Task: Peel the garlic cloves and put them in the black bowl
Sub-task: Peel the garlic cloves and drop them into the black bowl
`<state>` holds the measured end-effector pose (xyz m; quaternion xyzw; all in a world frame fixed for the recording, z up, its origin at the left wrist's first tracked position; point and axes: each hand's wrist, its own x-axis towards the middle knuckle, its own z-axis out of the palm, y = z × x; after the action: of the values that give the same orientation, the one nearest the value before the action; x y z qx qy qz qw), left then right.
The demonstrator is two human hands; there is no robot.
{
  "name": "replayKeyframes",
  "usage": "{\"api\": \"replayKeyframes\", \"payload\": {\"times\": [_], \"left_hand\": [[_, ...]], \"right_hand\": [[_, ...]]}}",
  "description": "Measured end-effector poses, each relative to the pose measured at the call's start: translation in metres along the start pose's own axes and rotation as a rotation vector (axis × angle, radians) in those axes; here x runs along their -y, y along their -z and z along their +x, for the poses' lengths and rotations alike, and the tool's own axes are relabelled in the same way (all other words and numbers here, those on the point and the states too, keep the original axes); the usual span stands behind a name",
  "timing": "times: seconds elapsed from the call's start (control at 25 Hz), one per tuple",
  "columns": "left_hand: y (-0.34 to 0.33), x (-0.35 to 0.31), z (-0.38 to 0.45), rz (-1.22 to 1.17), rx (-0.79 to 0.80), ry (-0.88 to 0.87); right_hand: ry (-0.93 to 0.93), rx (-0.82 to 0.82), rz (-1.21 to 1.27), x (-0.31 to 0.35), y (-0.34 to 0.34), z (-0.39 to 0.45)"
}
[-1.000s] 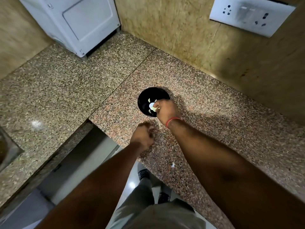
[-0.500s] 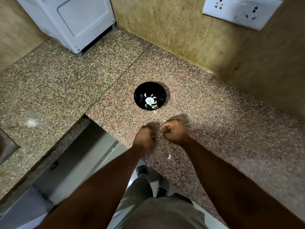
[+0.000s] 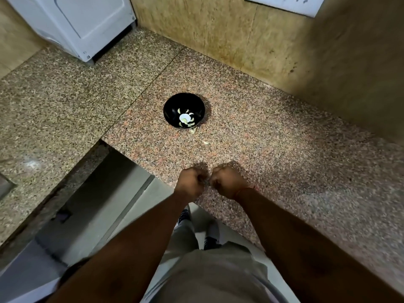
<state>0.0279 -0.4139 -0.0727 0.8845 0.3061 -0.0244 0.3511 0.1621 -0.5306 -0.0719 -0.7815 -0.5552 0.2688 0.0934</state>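
Note:
The black bowl (image 3: 173, 106) stands on the granite counter and holds several pale peeled garlic cloves (image 3: 185, 118). Well in front of it, close to the counter's front edge, my left hand (image 3: 189, 182) and my right hand (image 3: 227, 181) are side by side with fingers curled and fingertips meeting. Between the fingertips they pinch a small greyish garlic clove (image 3: 205, 183), mostly hidden by the fingers. A red thread circles my right wrist.
Two peel scraps (image 3: 192, 130) (image 3: 205, 142) lie on the counter (image 3: 262, 138) just in front of the bowl. A white appliance (image 3: 76, 25) stands at the back left, and a wall socket plate (image 3: 284, 3) is at the top right. The counter steps back on the left, where a sink corner (image 3: 4, 186) shows.
My right hand has come back from the bowl, leaving white garlic in it, and joined my left hand near the counter's front edge. The view has tilted down.

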Motion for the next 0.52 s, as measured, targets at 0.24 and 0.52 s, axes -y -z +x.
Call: {"api": "replayKeyframes", "payload": {"times": [0.24, 0.52], "left_hand": [[-0.007, 0.006, -0.005, -0.705, -0.004, 0.401], [0.007, 0.015, 0.000, -1.010, -0.076, 0.472]], "right_hand": [[-0.303, -0.187, 0.706, 0.020, 0.003, -0.003], [-0.451, -0.146, 0.991, 0.030, 0.010, 0.012]]}}
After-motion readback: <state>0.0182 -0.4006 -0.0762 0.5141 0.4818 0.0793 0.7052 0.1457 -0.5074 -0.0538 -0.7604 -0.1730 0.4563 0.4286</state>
